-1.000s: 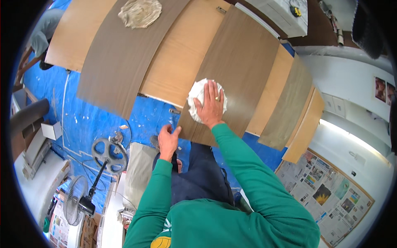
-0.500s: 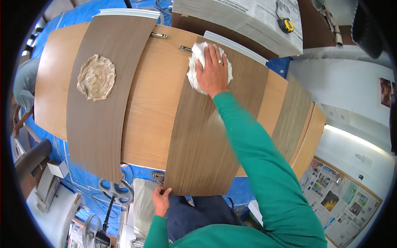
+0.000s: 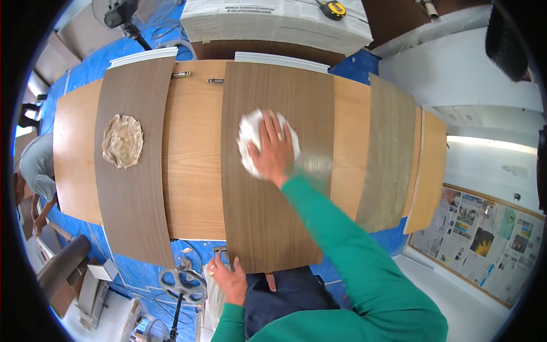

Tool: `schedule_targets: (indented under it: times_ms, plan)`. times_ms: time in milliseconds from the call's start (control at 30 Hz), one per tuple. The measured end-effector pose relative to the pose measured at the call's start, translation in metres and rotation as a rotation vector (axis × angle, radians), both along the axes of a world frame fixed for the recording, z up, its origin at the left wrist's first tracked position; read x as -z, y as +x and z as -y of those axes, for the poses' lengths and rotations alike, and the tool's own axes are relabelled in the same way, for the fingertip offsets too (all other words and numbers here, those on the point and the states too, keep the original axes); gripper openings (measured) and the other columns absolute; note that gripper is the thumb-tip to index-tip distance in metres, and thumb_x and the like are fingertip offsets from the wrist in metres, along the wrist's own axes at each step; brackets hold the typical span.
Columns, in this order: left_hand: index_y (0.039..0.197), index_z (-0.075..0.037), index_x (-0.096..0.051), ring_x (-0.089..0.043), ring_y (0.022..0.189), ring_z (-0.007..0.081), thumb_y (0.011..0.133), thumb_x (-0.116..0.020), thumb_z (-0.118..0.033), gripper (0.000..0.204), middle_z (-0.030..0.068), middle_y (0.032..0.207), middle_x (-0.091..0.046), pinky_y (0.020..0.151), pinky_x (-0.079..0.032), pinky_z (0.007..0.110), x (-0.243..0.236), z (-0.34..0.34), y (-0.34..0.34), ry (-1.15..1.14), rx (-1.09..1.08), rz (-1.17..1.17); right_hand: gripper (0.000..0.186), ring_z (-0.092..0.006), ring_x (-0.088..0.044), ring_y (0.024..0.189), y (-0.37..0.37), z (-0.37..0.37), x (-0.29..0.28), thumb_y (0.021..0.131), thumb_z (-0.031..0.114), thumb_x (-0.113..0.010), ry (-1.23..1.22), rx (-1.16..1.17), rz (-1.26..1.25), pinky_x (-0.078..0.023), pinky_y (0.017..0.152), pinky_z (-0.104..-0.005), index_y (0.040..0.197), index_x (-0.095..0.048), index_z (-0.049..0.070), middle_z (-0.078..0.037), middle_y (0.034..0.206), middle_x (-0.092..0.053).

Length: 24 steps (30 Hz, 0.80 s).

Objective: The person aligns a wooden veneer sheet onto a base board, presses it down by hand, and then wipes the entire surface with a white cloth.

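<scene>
My right hand lies flat on a bunched white cloth, fingers stretched out and a ring on one finger. It presses the cloth onto a brown wood-grain panel, near its middle; a wet-looking sheen shows beside the hand. My left hand is at the panel's near left corner, its fingers apart and nothing visible in them. Whether its thumb touches the panel edge I cannot tell. A second, stained beige cloth rests on another brown panel to the left.
The panels lie across a light wooden board with small metal hinges. A greyish-brown strip lies to the right. Beyond stands a paper-covered box bearing a tape measure. Another person bends at the far left. Blue sheeting covers the floor.
My right hand has drawn the white cloth nearer to me along the panel. My left hand has loosened from the panel's near edge, its fingers spreading. The head view has shifted.
</scene>
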State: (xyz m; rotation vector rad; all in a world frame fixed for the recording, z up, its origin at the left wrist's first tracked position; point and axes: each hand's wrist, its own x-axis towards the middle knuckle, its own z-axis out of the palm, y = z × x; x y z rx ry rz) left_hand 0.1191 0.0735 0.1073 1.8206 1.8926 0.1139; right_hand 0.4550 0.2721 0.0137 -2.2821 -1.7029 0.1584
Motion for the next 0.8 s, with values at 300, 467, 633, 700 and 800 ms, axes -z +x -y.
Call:
schedule_targets:
  times_ms: [300, 467, 633, 700, 800]
  plan:
    - [0.172, -0.002, -0.043, -0.022, 0.172, 0.0486, 0.109, -0.07, -0.034, 0.076, 0.0268, 0.183, -0.031, 0.139, -0.022, 0.062, 0.072, -0.208, 0.195, 0.228, 0.601, 0.164, 0.088, -0.045, -0.033, 0.169, 0.049, 0.053, 0.0, 0.109, 0.053, -0.062, -0.019, 0.275, 0.065, -0.026, 0.136, -0.0634, 0.167, -0.045, -0.011, -0.029, 0.178, -0.041]
    - [0.178, -0.004, -0.034, -0.009, 0.176, 0.0476, 0.112, -0.059, -0.05, 0.084, 0.0239, 0.188, -0.021, 0.141, -0.01, 0.062, 0.096, -0.218, 0.222, 0.209, 0.659, -0.081, 0.088, -0.0445, -0.038, 0.165, 0.168, -0.05, 0.02, 0.109, 0.054, -0.06, 0.064, 0.406, 0.191, -0.028, 0.135, -0.0614, 0.165, -0.046, -0.011, -0.03, 0.175, -0.044]
    - [0.177, -0.005, -0.036, -0.009, 0.176, 0.0483, 0.109, -0.063, -0.051, 0.087, 0.0243, 0.189, -0.02, 0.14, -0.009, 0.065, 0.103, -0.218, 0.221, 0.202, 0.657, -0.11, 0.088, -0.0439, -0.034, 0.168, 0.196, -0.092, 0.017, 0.11, 0.054, -0.06, 0.052, 0.445, 0.094, -0.026, 0.137, -0.0613, 0.166, -0.046, -0.012, -0.029, 0.177, -0.042]
    - [0.177, -0.005, -0.037, -0.008, 0.175, 0.0493, 0.107, -0.064, -0.051, 0.088, 0.0246, 0.188, -0.019, 0.14, -0.008, 0.066, 0.105, -0.218, 0.217, 0.226, 0.666, -0.108, 0.087, -0.0442, -0.033, 0.169, 0.185, -0.075, 0.021, 0.11, 0.054, -0.06, 0.021, 0.411, 0.126, -0.025, 0.137, -0.0616, 0.166, -0.046, -0.012, -0.03, 0.178, -0.041]
    - [0.176, -0.005, -0.038, -0.008, 0.175, 0.0508, 0.107, -0.064, -0.052, 0.088, 0.0249, 0.188, -0.02, 0.14, -0.008, 0.067, 0.102, -0.218, 0.22, 0.179, 0.665, -0.132, 0.087, -0.0453, -0.031, 0.17, 0.166, -0.061, 0.018, 0.11, 0.052, -0.059, -0.02, 0.388, 0.119, -0.023, 0.137, -0.0627, 0.166, -0.046, -0.012, -0.03, 0.179, -0.039]
